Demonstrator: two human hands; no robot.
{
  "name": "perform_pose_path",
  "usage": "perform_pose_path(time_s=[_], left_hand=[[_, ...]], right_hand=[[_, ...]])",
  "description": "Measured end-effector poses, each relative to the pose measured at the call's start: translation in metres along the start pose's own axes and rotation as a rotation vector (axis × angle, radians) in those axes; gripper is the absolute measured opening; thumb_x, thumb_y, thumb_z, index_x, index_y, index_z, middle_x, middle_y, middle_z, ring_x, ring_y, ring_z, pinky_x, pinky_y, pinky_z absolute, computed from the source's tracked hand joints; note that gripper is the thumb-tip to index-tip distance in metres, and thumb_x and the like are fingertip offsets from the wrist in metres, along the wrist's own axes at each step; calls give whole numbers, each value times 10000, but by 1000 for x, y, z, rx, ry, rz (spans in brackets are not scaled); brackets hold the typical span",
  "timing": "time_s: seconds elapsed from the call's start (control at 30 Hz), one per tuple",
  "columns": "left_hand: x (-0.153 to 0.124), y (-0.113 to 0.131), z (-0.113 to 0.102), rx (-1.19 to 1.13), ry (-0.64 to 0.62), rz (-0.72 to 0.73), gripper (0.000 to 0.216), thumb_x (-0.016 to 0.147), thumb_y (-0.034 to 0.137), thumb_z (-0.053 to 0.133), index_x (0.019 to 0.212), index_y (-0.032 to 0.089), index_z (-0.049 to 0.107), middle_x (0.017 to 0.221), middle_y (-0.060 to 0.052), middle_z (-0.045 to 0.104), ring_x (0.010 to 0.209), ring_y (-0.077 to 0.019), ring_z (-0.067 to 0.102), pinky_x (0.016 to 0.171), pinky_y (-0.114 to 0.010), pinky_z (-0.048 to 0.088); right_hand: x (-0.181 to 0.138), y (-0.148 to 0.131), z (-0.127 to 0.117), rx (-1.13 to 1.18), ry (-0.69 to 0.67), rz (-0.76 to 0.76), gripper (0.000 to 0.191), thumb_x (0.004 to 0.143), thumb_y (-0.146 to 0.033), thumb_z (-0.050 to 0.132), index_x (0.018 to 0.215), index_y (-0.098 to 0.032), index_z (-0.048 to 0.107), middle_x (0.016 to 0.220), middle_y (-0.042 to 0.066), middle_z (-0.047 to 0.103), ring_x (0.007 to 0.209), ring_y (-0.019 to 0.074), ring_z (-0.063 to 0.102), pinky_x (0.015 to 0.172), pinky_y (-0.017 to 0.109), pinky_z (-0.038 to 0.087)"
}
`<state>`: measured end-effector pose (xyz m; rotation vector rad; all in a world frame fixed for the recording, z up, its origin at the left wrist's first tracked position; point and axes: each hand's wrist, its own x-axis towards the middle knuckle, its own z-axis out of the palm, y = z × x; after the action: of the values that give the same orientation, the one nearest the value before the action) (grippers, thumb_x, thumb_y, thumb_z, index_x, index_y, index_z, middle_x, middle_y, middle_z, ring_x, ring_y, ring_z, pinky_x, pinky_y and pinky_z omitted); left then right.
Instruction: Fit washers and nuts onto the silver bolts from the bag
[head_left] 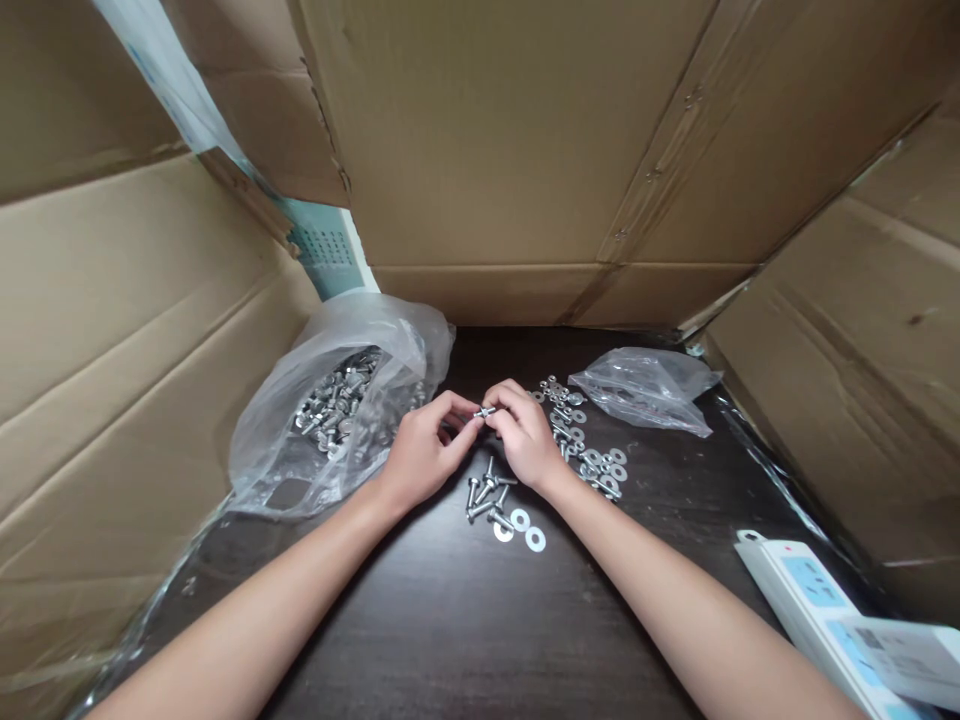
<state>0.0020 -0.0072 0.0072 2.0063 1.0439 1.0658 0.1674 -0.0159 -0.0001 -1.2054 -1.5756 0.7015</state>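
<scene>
My left hand [424, 450] and my right hand [525, 435] meet over the middle of a dark wooden table [450, 620]. Both pinch a small metal bolt [485, 411] between their fingertips; a washer seems to sit on it, but it is too small to be sure. Just below the hands lie a few loose bolts [486, 497] and three flat washers [519, 527]. A heap of washers [589, 445] spreads to the right of my right hand.
A clear plastic bag [337, 410] full of bolts sits at the left. A smaller, nearly flat plastic bag [645, 388] lies at the right. Cardboard walls [525, 150] enclose the table on three sides. A white power strip [817, 600] lies at the bottom right.
</scene>
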Motion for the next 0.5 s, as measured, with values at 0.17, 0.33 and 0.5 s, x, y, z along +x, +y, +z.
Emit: perform_pose_path(time_s=[0.17,0.33,0.5], left_hand=[[0,-2,0,7,-38,9,88,925,243,627,970,183,673,871,-27,751,755,-154,706,609,-229,534],[0,-4,1,10,-38,24,82,924,228,629,980,184,668,874,-27,744,753,-150,698,610,-223,532],[-1,-4,0,20,-34,46,67,922,216,633,970,184,667,844,-19,734,726,-141,688,602,-216,525]], right_hand=[[0,1,1,-25,-2,-10,159,818,-188,474,663,-214,495,825,41,544,804,199,539,715,335,410],[0,2,1,-23,-9,-4,195,832,-189,475,639,-217,492,820,34,546,806,195,538,705,329,408],[0,2,1,-3,-22,11,243,838,-193,464,597,-213,485,785,24,523,736,177,516,667,325,386]])
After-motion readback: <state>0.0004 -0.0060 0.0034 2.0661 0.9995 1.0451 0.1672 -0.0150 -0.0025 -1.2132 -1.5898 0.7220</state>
